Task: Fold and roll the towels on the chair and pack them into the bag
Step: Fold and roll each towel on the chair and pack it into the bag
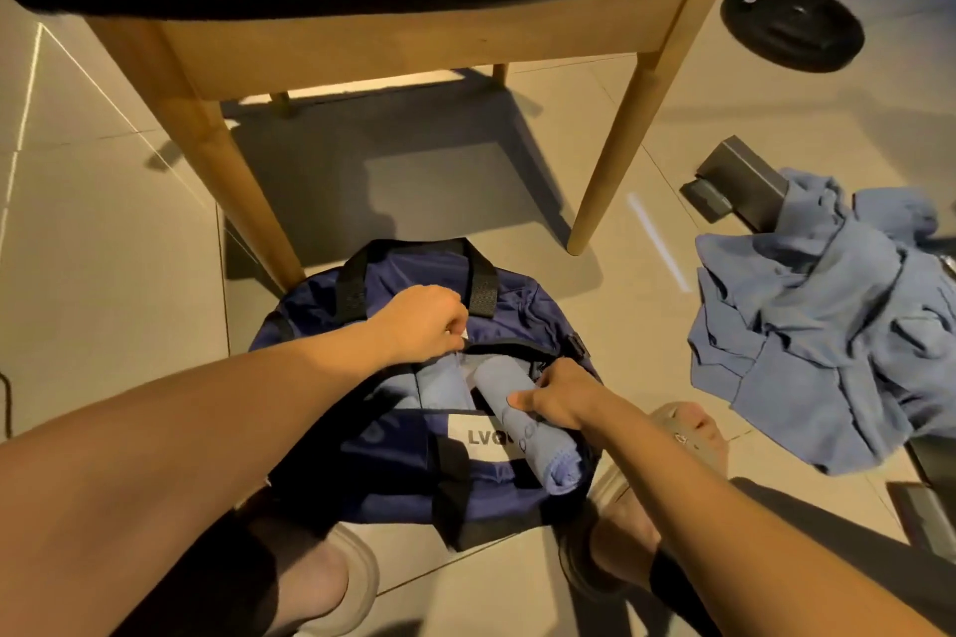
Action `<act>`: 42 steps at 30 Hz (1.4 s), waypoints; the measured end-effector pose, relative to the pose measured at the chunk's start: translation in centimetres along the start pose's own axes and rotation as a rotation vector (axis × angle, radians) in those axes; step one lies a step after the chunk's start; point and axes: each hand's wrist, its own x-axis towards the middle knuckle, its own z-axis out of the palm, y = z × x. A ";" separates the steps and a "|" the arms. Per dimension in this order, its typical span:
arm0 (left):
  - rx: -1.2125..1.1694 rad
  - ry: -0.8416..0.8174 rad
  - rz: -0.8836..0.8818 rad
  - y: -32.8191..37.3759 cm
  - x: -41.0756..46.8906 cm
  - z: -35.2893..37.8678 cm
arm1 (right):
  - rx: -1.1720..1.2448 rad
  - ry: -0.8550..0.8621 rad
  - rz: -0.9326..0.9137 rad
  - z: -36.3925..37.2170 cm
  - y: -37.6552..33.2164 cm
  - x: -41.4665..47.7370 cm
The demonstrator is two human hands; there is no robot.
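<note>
Right hand [561,398] fingers [520,399] wrapped round rolled pale-blue cloth towel [527,429], far end inside open navy fabric duffel bag [383,460], near end outside. Beyond, left hand [424,323] pinching far lip open. Risk: unrolling or snagging on narrow mouth. Right of fingers, loose blue towel heap [817,326] on floor; wooden chair leg [610,160] beyond, well apart.

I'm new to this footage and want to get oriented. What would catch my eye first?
First, the navy bag on the floor before the chair, its top open: the left hand pinches its rim while the right hand grips a rolled blue towel partly inside. Next, a crumpled heap of blue cloth on the tiles to the right.
</note>
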 end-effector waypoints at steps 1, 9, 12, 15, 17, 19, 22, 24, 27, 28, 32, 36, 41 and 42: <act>-0.068 0.022 -0.032 -0.1 0.2 -0.4 | -0.004 0.002 0.001 0.3 -0.3 0.2; -0.362 0.168 -0.207 -1.6 1.5 -2.3 | 0.130 0.227 -0.001 3.8 -4.2 4.4; -0.390 0.160 -0.200 -1.8 1.5 -1.8 | 0.171 0.261 -0.025 5.0 -4.4 5.2; -0.408 0.116 -0.167 -1.5 1.6 -0.8 | 0.223 0.275 -0.062 5.8 -3.8 5.4; -0.421 0.097 -0.153 -1.3 1.6 -0.3 | 0.242 0.301 -0.078 6.1 -3.5 5.6; -0.412 0.094 -0.141 -1.0 1.5 0.0 | 0.313 0.312 -0.098 6.4 -3.2 5.7; -0.311 0.045 -0.094 -0.6 1.5 0.5 | 0.362 0.315 -0.111 6.8 -2.8 5.8; -0.211 -0.012 -0.066 -0.2 1.6 1.0 | 0.318 0.309 -0.116 6.7 -2.9 5.4; -0.077 -0.063 -0.038 0.2 1.8 1.3 | 0.218 0.263 -0.109 6.0 -2.9 4.2; -0.056 -0.071 -0.033 0.3 1.8 1.3 | 0.180 0.242 -0.110 5.7 -2.8 3.8; -0.040 -0.093 -0.032 0.8 1.7 1.3 | 0.001 0.178 -0.159 4.1 -2.2 1.8; 0.010 -0.105 -0.038 1.4 1.4 1.5 | -0.492 0.118 -0.239 3.4 -2.5 0.0; 0.053 -0.118 -0.044 2.0 1.5 1.6 | -0.949 0.060 -0.247 2.8 -1.4 -0.7; 0.053 -0.116 -0.045 2.1 1.5 1.6 | -0.975 0.053 -0.242 2.8 -0.8 -0.7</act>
